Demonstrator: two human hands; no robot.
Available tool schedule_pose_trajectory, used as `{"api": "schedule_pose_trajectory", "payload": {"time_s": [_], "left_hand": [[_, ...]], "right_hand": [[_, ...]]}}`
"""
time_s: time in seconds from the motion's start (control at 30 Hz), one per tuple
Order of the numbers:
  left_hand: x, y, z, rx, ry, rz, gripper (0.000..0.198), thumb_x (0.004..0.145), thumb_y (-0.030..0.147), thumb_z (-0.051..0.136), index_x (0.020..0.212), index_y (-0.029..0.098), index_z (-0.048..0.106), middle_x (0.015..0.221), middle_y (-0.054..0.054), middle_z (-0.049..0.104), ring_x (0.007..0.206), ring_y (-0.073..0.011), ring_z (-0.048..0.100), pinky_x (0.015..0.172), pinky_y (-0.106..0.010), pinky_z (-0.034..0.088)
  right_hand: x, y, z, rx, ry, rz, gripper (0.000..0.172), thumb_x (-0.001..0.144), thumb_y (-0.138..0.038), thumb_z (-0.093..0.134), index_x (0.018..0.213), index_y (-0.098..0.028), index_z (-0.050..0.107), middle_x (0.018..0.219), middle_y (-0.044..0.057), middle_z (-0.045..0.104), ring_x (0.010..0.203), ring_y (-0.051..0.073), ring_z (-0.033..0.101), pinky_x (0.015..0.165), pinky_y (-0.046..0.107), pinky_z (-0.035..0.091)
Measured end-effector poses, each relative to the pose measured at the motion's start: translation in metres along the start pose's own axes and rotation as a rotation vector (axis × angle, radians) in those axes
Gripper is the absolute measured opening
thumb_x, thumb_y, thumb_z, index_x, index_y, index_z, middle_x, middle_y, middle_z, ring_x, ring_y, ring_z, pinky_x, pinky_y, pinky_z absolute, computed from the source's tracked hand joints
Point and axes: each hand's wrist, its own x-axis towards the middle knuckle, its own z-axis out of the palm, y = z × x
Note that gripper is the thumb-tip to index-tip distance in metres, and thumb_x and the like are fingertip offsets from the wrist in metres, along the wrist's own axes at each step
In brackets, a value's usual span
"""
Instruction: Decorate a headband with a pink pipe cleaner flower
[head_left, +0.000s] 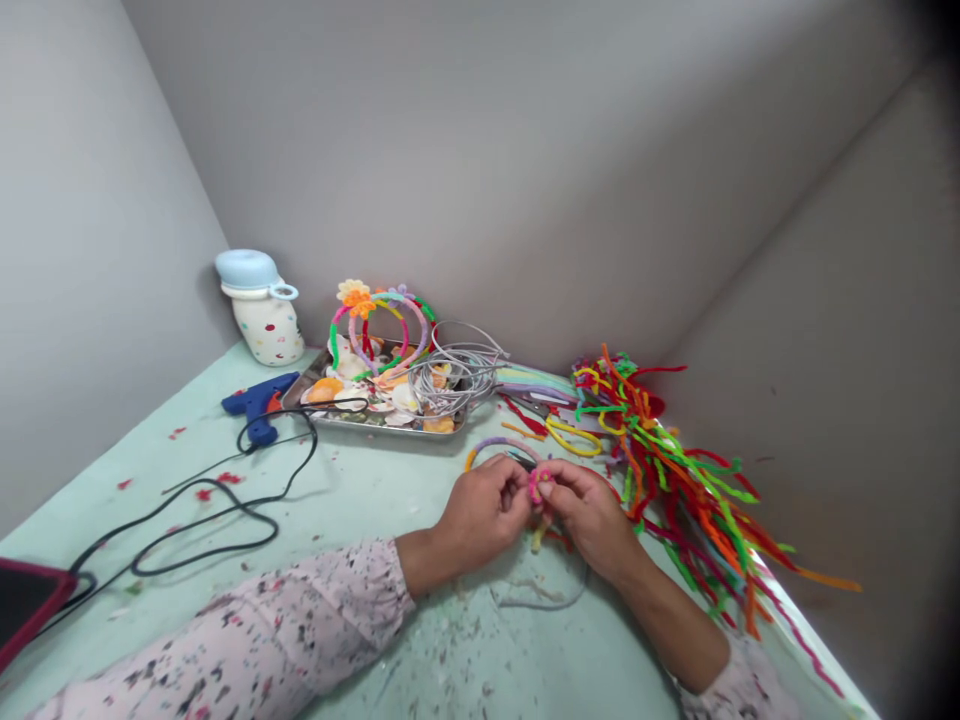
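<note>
Between my fingertips, above the front middle of the table, is a small pink fuzzy pipe-cleaner piece (538,484), looped like a flower. My right hand (592,515) pinches it from the right. My left hand (484,508) meets it from the left, thumb and fingers pressed together at its edge. Just behind my hands lies a pipe-cleaner-wrapped headband (491,443) in purple and yellow, partly hidden by them. Under my hands, a pale yellow pipe-cleaner end (537,540) and a thin grey wire (547,604) rest on the table.
A metal tray (375,432) holds finished headbands (386,330) and a bundle of grey wire hoops (457,380). To its left are a blue glue gun (260,405) with a black cord (202,548) and a bottle (266,325). Yellow-handled scissors (574,437) lie near heaped pipe cleaners (675,480).
</note>
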Motion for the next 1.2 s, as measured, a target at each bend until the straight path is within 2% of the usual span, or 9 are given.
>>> {"api": "schedule_pose_trajectory", "payload": {"time_s": [0.07,0.17,0.3,0.5,0.63,0.93,1.1,1.2], "left_hand": [[0.0,0.0,0.0,-0.032,0.0,0.013,0.013,0.086,0.022,0.049,0.079,0.016,0.057,0.073,-0.002,0.058,0.064,-0.0121,0.049,0.059,-0.024,0.037],[-0.001,0.0,-0.001,-0.101,0.009,0.031,0.014,0.088,0.023,0.048,0.088,0.016,0.06,0.083,-0.004,0.061,0.072,-0.0136,0.053,0.066,-0.025,0.041],[-0.001,0.0,-0.002,-0.115,0.026,0.012,0.015,0.088,0.022,0.048,0.095,0.016,0.06,0.087,-0.004,0.06,0.074,-0.014,0.053,0.067,-0.026,0.043],[-0.001,-0.001,-0.001,-0.13,0.015,0.014,0.014,0.088,0.022,0.049,0.095,0.016,0.06,0.088,-0.004,0.061,0.075,-0.0142,0.054,0.069,-0.027,0.043],[0.0,-0.003,0.0,-0.101,0.02,0.001,0.012,0.087,0.02,0.048,0.088,0.016,0.059,0.084,-0.004,0.061,0.075,-0.0143,0.054,0.069,-0.026,0.042],[0.0,-0.007,0.003,-0.102,-0.018,-0.039,0.012,0.087,0.02,0.047,0.086,0.016,0.058,0.081,-0.002,0.062,0.069,-0.0132,0.053,0.064,-0.025,0.041],[0.0,-0.001,-0.002,-0.108,0.061,0.006,0.018,0.09,0.023,0.047,0.096,0.017,0.062,0.092,-0.005,0.062,0.082,-0.0155,0.056,0.073,-0.027,0.044],[0.001,-0.001,-0.003,-0.133,0.103,0.012,0.021,0.09,0.025,0.048,0.105,0.019,0.061,0.101,-0.006,0.062,0.086,-0.0159,0.057,0.073,-0.027,0.045]], "right_hand": [[0.0,-0.004,0.002,0.064,0.018,0.0,0.01,0.08,-0.026,0.064,0.084,-0.017,0.065,0.068,-0.001,0.059,0.058,0.009,0.051,0.054,0.02,0.042],[0.001,-0.009,0.004,0.307,0.072,0.037,0.01,0.075,-0.025,0.068,0.08,-0.017,0.065,0.067,-0.001,0.059,0.058,0.009,0.051,0.05,0.018,0.041],[0.005,-0.009,0.003,0.503,0.115,0.099,0.012,0.069,-0.021,0.072,0.078,-0.017,0.065,0.062,-0.002,0.058,0.054,0.008,0.052,0.047,0.016,0.041],[0.003,-0.007,0.006,0.499,0.057,0.131,0.01,0.07,-0.02,0.071,0.076,-0.016,0.064,0.063,-0.001,0.06,0.052,0.008,0.052,0.045,0.015,0.041],[0.002,-0.005,0.008,0.448,0.02,0.112,0.008,0.073,-0.021,0.07,0.076,-0.016,0.064,0.067,0.0,0.061,0.054,0.007,0.052,0.047,0.015,0.042],[0.004,0.002,0.006,0.359,0.016,0.08,0.007,0.076,-0.022,0.066,0.081,-0.016,0.066,0.069,-0.001,0.061,0.057,0.007,0.051,0.051,0.017,0.041],[0.003,-0.008,0.002,0.523,0.089,0.12,0.008,0.069,-0.018,0.069,0.075,-0.017,0.064,0.065,-0.001,0.057,0.056,0.008,0.051,0.048,0.017,0.041],[0.003,-0.012,0.0,0.633,0.056,0.143,0.006,0.066,-0.017,0.067,0.069,-0.017,0.061,0.063,-0.002,0.051,0.057,0.009,0.05,0.049,0.018,0.042]]}}
